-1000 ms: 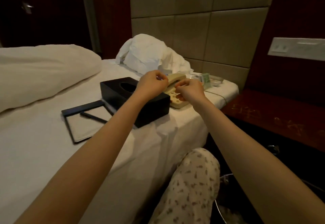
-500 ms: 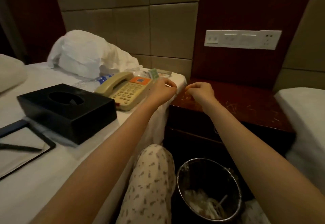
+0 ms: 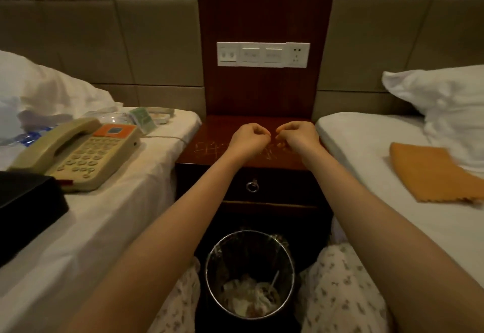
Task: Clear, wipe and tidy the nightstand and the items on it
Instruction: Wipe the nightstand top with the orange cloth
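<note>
scratched red-brown wooden nightstand (image 3: 209, 153) bare | left hand (image 3: 247, 137), right hand (image 3: 298, 135) above it, loosely curled, contents unclear | flat orange cloth (image 3: 434, 173) right of nightstand: soft, light, pinch near edge

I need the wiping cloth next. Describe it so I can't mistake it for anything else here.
Start at the dark wooden nightstand between the two beds, then move to the white bed on its right. The cloth lies flat on that sheet, in front of the pillow. It is the only orange, flat thing on that bed.
</note>
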